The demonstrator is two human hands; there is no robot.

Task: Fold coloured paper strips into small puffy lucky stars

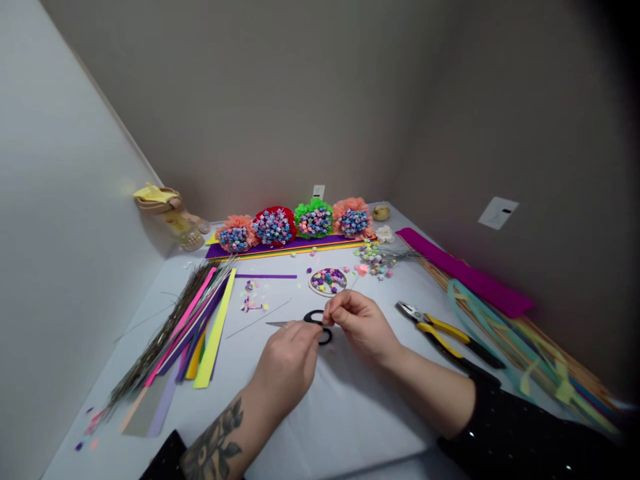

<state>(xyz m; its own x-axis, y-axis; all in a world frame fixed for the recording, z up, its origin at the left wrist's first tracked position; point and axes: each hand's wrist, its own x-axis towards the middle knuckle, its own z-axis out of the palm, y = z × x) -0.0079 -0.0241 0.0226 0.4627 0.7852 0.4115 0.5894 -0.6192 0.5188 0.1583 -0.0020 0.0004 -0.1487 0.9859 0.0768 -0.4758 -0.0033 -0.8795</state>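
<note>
My left hand [290,357] is closed with its fingertips pressed together, over the middle of the white table. Facing it, my right hand [364,325] pinches thumb against forefinger. Whatever is between the fingers is too small or hidden to make out. Beneath the hands lies a pair of scissors with black handles [326,336], its blade pointing left. Just beyond the right hand sits a round dish [311,285] of small folded paper stars. A thin wire [257,319] lies to the left of the scissors.
Paper strips [215,340] and a wire bundle [157,340] lie at left. Yellow-and-black pliers [445,333] rest at right, near ribbons [480,327] and a magenta sheet [465,273]. Star-filled bouquets [274,227] stand along the back, by a wire cluster of pale stars [370,252].
</note>
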